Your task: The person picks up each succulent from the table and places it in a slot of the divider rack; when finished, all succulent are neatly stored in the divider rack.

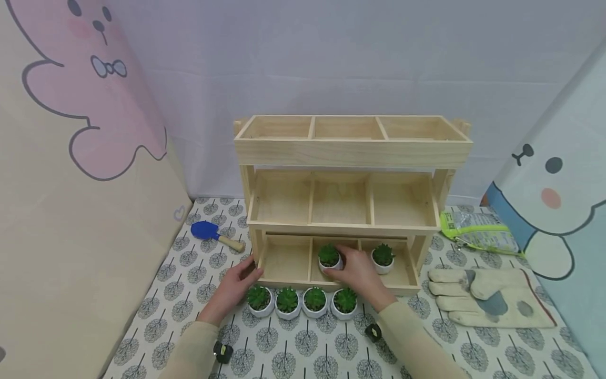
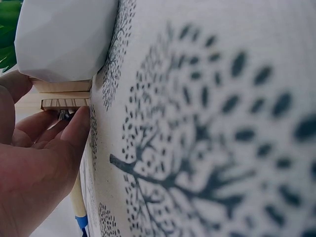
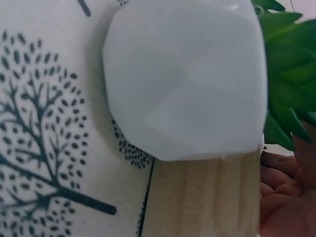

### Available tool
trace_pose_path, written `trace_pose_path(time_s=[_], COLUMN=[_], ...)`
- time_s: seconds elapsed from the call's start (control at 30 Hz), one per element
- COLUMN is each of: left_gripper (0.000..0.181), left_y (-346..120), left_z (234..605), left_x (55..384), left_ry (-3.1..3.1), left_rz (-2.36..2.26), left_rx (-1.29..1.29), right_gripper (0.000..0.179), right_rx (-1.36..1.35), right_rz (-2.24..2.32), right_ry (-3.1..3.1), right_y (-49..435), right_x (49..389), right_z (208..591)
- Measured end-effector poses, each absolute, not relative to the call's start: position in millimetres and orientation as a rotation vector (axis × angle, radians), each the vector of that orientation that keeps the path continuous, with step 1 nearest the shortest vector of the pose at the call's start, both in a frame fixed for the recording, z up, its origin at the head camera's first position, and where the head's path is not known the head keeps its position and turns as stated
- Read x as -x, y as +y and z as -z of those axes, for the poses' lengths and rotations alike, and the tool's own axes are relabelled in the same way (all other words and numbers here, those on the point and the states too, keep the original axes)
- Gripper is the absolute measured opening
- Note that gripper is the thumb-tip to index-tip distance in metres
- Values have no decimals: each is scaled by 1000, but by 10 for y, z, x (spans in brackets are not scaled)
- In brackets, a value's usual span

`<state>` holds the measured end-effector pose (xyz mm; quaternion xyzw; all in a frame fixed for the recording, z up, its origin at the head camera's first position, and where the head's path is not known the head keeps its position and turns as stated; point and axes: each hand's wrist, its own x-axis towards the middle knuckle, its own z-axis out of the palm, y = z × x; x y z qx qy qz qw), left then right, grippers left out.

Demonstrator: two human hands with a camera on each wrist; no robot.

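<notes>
A three-tier wooden planter shelf point(image 1: 352, 153) stands against the back curtain, each tier split into three compartments. My right hand point(image 1: 361, 272) grips a small potted succulent point(image 1: 329, 255) in a white pot, inside the bottom tier's middle compartment. Another potted succulent point(image 1: 383, 256) stands in the bottom right compartment. At the bottom tier's left end, my left hand point(image 1: 235, 284) holds the wooden edge between thumb and fingers. Several matching succulents point(image 1: 287, 300) line up along the shelf's front. One white pot point(image 3: 187, 79) fills much of the right wrist view, covering part of the front board.
A blue trowel point(image 1: 205, 230) with a wooden handle lies left of the shelf. To the right are a green-and-clear bag point(image 1: 483, 231) and cream work gloves point(image 1: 492, 297). A tree-patterned cloth point(image 1: 265, 352) covers the table, with printed curtains around it.
</notes>
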<state>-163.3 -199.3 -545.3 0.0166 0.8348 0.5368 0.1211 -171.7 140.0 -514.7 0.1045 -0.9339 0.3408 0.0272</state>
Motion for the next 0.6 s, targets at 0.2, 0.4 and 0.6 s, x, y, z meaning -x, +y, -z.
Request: trace_pose_path(time_s=[0.2, 0.4, 0.6], left_gripper=[71, 70, 70], left_y=[-2006, -1997, -1991], left_z=[5448, 5441, 5443], left_x=[1626, 1619, 1622], left_ry=[2443, 2436, 2422], left_rz=[-1573, -1576, -1592], left_rx=[-52, -53, -51], right_gripper=[65, 66, 66], right_rx=[-342, -318, -315], right_rz=[-1089, -1114, -1093], right_ry=[-2872, -2885, -2910], right_y=[1361, 1358, 1371], right_x=[1726, 1723, 1703], right_z=[5159, 5153, 5131])
